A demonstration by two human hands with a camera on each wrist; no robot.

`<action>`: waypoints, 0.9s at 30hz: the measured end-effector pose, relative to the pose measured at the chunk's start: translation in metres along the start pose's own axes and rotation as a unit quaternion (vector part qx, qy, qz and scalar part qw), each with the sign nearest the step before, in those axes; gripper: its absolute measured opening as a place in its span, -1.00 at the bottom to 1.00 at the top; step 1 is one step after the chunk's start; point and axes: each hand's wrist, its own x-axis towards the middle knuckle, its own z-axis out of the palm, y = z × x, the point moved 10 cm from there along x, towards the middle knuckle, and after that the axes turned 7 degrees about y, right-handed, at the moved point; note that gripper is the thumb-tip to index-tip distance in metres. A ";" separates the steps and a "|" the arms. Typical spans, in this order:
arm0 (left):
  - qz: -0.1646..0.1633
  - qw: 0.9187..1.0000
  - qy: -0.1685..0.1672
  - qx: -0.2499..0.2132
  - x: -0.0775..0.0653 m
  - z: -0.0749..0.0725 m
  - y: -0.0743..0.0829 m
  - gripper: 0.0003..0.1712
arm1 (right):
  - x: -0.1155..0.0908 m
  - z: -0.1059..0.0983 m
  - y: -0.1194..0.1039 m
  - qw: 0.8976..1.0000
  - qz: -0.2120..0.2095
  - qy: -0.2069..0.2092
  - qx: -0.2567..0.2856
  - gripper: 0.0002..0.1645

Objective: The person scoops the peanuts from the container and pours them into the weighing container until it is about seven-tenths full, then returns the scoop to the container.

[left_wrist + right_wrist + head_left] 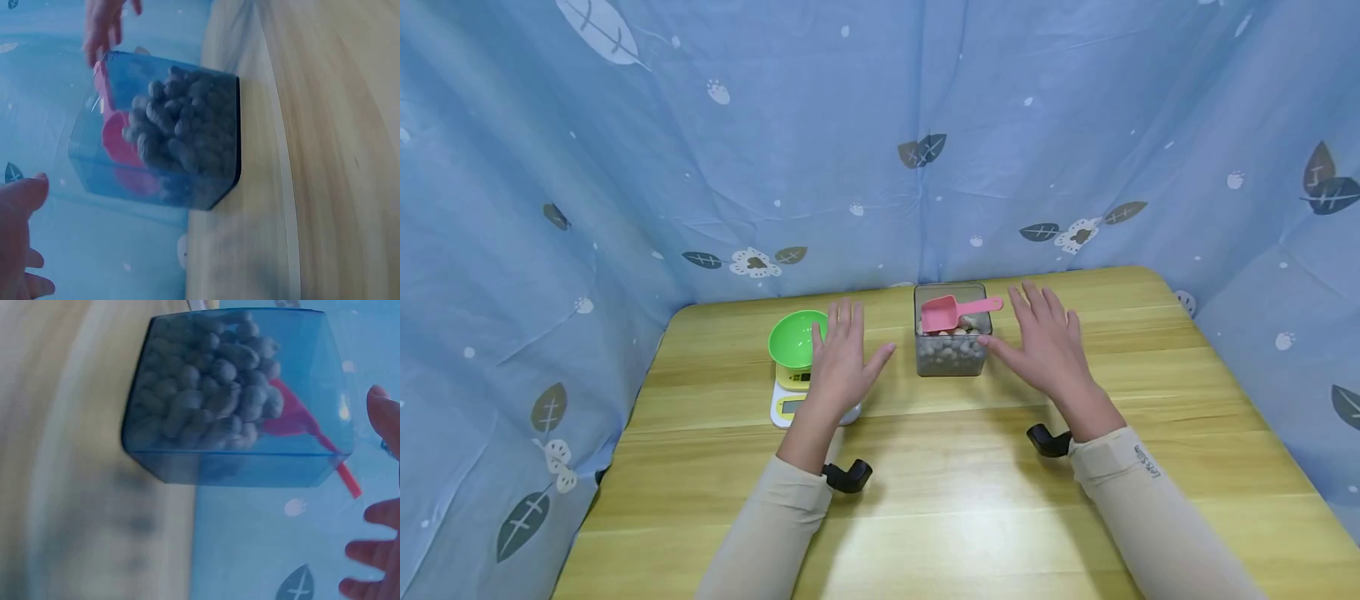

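Note:
A see-through grey bin [949, 358] stands near the back of the table, partly filled with peanuts in their shells [206, 381]. Inside it lies a pink scoop [942, 313], its handle jutting over the right rim. My left hand [841, 362] hovers with fingers spread, in front of a green bowl [793, 337] on a yellow and white kitchen scale [782, 392], hiding part of both. To the right of the bin my right hand [1048, 346] is held out with spread fingers, its thumb close to the bin's side. Both hands hold nothing.
The wooden table [947, 517] runs up to a blue patterned curtain [850, 150] that encloses the back and sides. A black curved piece [850, 477] sits at the left wrist, and a similar black piece [1048, 440] at the right wrist.

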 end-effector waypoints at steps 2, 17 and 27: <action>0.011 1.000 0.009 -0.028 0.005 0.000 0.007 -0.04 | 0.008 -0.007 -0.010 0.999 -0.039 0.019 0.000 0.04; -0.011 0.984 0.008 -0.177 0.021 0.023 0.040 -0.34 | 0.044 -0.001 -0.066 0.974 -0.223 0.013 -0.043 -0.65; 0.017 0.981 0.024 -0.190 0.019 0.026 0.052 -0.47 | 0.049 0.009 -0.074 0.972 -0.223 -0.012 -0.075 -0.85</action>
